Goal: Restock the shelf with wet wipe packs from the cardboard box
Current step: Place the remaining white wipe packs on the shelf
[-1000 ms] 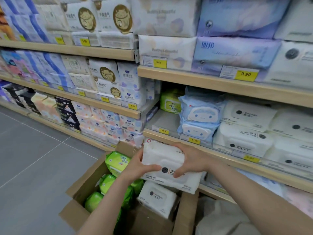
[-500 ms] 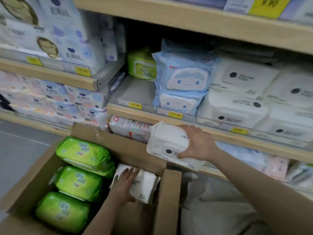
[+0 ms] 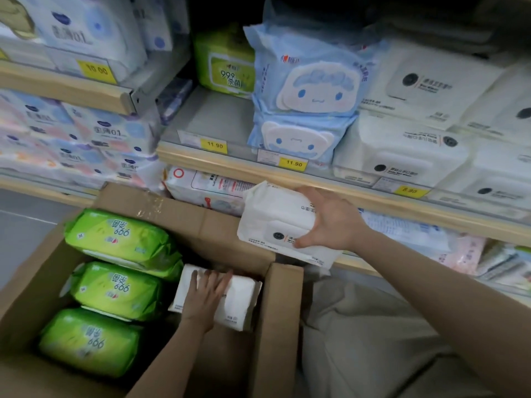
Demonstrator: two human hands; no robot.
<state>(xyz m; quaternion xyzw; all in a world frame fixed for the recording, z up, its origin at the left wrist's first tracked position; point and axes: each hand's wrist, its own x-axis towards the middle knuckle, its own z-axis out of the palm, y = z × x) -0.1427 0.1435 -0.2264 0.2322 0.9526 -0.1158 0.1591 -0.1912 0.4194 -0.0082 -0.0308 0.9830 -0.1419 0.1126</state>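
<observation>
Our right hand (image 3: 334, 222), center-right of frame, grips a white wipes pack (image 3: 277, 225) w/ thumb under and fingers over, just below the shelf edge (image 3: 230, 165). Our left hand (image 3: 205, 297) rests flat, fingers narrow, on another white pack (image 3: 241, 300) in the cardboard box (image 3: 284, 311), lower left, beside three green packs (image 3: 120, 245).

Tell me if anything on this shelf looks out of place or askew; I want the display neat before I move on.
The upper blue wet wipe pack leans tilted on the one below, not flat. A lone green wet wipe pack sits far back, leaving bare shelf in front. Nothing looks spilled or damaged.
</observation>
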